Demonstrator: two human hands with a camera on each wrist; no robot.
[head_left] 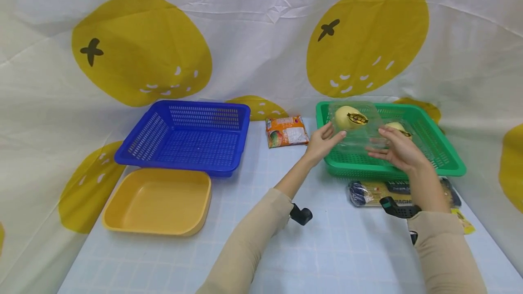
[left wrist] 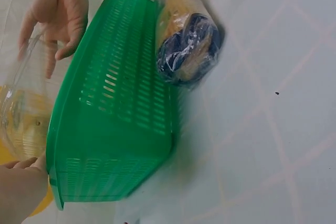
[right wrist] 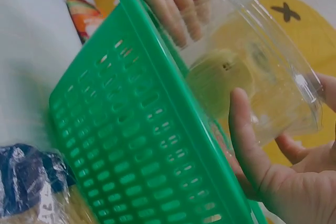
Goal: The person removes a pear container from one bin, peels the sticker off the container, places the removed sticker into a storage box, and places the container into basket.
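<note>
A clear plastic box (head_left: pixel 372 137) with a pale yellow round fruit (head_left: pixel 344 118) and a black-and-gold label is held up over the green basket (head_left: pixel 367 171). At its left end, my left hand (head_left: pixel 323 143) grips it, thumb on the near side. My right hand (head_left: pixel 402 149) holds the opposite end, thumb and fingers spread around it, as the right wrist view shows. Another yellow fruit (head_left: pixel 395 126) with a similar label lies inside the basket, partly behind the right hand. In the left wrist view, the basket's wall hides part of the box.
A spaghetti pack (head_left: pixel 373 194) lies in front of the green basket, with a small yellow packet (head_left: pixel 463 221) near it. An orange packet (head_left: pixel 287 131) lies between that basket and a blue basket (head_left: pixel 184 165). A yellow tub (head_left: pixel 157 227) stands at the left front.
</note>
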